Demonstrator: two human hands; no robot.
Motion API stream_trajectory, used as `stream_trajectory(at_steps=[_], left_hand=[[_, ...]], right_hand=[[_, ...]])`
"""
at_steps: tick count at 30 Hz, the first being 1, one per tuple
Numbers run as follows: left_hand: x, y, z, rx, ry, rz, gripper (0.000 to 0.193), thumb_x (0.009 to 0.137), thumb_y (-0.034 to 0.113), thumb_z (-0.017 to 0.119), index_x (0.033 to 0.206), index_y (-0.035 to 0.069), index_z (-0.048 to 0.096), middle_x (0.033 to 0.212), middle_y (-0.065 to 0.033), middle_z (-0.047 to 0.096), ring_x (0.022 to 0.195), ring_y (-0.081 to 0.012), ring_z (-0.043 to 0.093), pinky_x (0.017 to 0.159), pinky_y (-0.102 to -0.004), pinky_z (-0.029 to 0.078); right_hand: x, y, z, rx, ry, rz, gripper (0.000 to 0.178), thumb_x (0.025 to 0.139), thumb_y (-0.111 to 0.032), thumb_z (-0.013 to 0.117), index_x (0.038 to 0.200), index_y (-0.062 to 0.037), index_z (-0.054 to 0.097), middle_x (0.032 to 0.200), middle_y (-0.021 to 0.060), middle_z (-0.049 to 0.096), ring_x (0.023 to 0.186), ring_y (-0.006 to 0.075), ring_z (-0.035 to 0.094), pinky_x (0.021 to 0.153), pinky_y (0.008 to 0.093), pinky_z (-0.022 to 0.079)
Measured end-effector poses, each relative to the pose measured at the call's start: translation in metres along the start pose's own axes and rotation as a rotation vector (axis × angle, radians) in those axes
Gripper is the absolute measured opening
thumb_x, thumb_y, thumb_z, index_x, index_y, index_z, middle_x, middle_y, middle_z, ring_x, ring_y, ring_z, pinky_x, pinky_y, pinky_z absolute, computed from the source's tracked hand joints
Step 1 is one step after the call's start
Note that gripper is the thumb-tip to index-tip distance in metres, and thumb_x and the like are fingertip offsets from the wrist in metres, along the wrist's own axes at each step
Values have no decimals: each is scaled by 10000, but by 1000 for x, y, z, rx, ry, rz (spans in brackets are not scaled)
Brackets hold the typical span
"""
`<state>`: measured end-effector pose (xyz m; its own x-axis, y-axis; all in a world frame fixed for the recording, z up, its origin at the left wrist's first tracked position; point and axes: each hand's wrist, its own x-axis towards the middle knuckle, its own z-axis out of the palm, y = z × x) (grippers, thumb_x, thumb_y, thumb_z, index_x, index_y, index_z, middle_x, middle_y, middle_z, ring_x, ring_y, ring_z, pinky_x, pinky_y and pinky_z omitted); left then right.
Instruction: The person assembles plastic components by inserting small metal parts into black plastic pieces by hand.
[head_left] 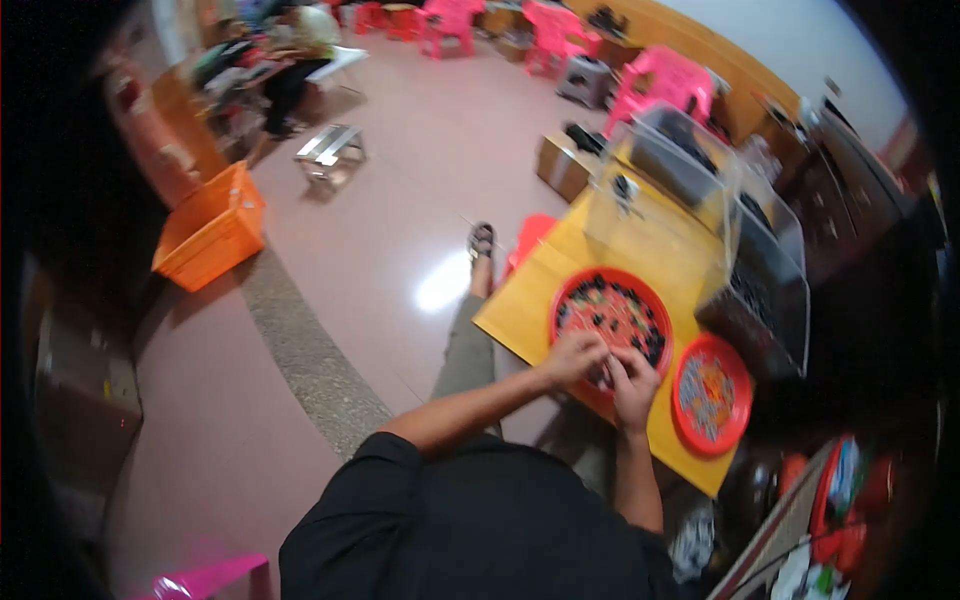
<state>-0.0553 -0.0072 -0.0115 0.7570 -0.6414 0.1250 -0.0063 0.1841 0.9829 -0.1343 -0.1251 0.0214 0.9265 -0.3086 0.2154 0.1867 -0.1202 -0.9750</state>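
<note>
A glossy, pale pinkish tiled floor (390, 180) spreads through the room, crossed at the left by a curving grey-brown speckled strip (310, 350) and marked near the middle by a bright white patch of reflected light (443, 283). At the upper right, a pale bluish-white wall (800, 45) rises above a yellow-brown wood-toned lower panel (715, 50). Before it stand bright pink plastic armchairs (663, 85) and a low grey plastic stool (584, 82). A shiny silver metal stool (332, 148) sits farther left. The yellow flat-topped table (515, 312) stands near a dark brown cabinet (845, 195).
</note>
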Motion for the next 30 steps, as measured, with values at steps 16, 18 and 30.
stream_trajectory(at_steps=[16, 18, 30], left_hand=[[20, -5, -15, -418, -89, -304, 120, 893, 161, 539, 841, 53, 546, 689, -9, 570, 560, -60, 522, 493, -170, 430], [20, -4, -14, -423, -78, -308, 119, 888, 155, 547, 828, 53, 545, 685, -9, 573, 553, -59, 521, 491, -170, 431], [28, -8, 0, -457, 29, -350, 115, 886, 137, 544, 819, 45, 553, 685, -19, 593, 534, -57, 527, 478, -165, 429]], right_hand=[[24, 14, -4, 80, 39, 230, 148, 849, -32, 560, 979, 23, 603, 702, 8, 581, 566, 40, 519, 465, 178, 454], [25, 10, -2, 136, 70, 246, 155, 853, -47, 562, 990, 19, 593, 703, 6, 581, 568, 40, 520, 468, 177, 453], [27, 20, -14, 10, 76, 255, 81, 852, -75, 567, 814, -12, 531, 686, 29, 575, 561, 65, 526, 470, 202, 442]])
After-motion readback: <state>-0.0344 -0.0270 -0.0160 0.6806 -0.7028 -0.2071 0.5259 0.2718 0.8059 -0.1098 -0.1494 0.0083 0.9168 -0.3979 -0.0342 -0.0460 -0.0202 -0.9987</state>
